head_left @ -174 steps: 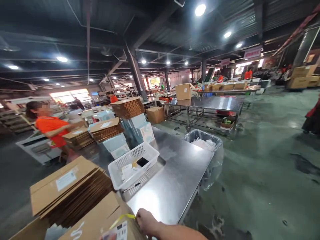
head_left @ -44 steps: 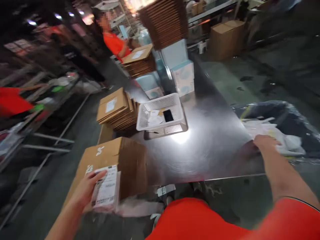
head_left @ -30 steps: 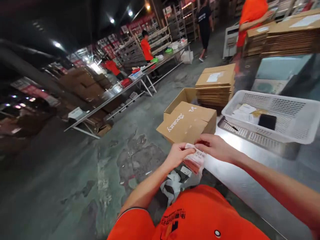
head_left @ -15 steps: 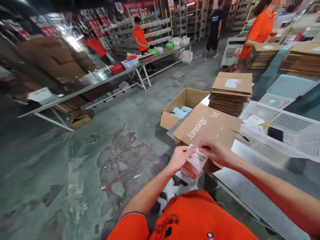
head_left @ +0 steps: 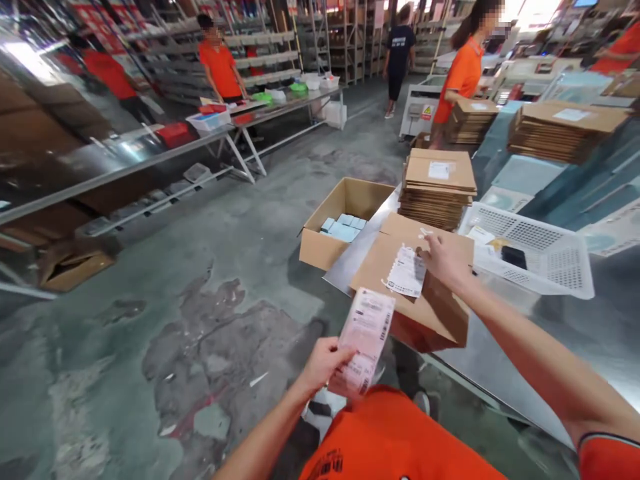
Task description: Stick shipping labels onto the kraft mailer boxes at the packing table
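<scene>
My left hand (head_left: 323, 362) grips a stack of pink-white printed labels (head_left: 365, 337) near my waist. My right hand (head_left: 443, 259) reaches forward and pinches a single white label (head_left: 407, 272), holding it against the top of a stack of flat brown cartons (head_left: 400, 293) at the corner of the steel table (head_left: 505, 340). My orange shirt fills the bottom of the view.
A white mesh basket (head_left: 530, 250) with papers and a black item sits right of the cartons. More flat carton stacks (head_left: 439, 187) stand behind. An open box (head_left: 343, 227) of pale blue packs is on the floor. Several people in orange work at tables beyond.
My hands have separated: the right hand peeled one label off the stack and carried it up onto the brown carton, while the left hand dropped lower with the remaining labels.
</scene>
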Demonstrator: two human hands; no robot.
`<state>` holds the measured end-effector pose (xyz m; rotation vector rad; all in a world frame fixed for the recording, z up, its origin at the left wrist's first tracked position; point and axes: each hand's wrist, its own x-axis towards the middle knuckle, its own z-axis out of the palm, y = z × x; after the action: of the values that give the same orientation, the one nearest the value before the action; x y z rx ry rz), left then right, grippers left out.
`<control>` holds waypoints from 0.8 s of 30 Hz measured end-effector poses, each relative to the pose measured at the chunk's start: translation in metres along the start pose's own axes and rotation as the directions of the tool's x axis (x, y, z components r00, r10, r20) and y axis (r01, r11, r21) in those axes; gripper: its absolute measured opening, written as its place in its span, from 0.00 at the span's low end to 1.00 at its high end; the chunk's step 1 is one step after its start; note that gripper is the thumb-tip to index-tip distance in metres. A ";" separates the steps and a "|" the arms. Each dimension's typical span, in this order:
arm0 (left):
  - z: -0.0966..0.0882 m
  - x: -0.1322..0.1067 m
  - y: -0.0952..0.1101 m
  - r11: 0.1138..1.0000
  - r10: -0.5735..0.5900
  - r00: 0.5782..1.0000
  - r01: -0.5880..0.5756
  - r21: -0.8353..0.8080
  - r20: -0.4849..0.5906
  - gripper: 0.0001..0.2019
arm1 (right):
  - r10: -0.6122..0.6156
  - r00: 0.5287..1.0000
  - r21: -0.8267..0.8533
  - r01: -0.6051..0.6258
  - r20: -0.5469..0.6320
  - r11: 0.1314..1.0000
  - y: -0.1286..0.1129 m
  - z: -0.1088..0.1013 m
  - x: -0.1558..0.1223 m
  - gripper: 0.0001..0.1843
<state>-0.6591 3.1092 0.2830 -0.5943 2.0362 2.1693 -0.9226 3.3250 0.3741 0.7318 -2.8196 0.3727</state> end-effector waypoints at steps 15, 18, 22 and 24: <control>0.025 0.040 0.049 0.781 0.532 0.836 -0.423 0.458 -0.136 0.16 | 0.095 0.974 0.142 -0.067 -0.203 0.988 0.007 0.006 -0.112 0.30; 0.048 0.027 0.047 0.727 0.522 0.849 -0.394 0.562 -0.079 0.17 | 0.403 0.911 0.370 -0.346 -0.088 0.862 0.056 -0.002 -0.108 0.34; 0.066 0.028 0.054 0.710 0.544 0.836 -0.410 0.572 -0.076 0.16 | 0.484 0.853 0.685 -0.473 0.197 0.554 0.070 0.001 -0.119 0.33; 0.064 0.035 0.063 0.737 0.533 0.829 -0.355 0.575 -0.171 0.17 | 0.477 0.842 0.751 -0.481 0.252 0.453 0.064 0.000 -0.126 0.30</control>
<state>-0.7263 3.1589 0.3314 -0.4284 3.0777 1.6219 -0.8467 3.4359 0.3292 -0.0379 -2.7063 1.8207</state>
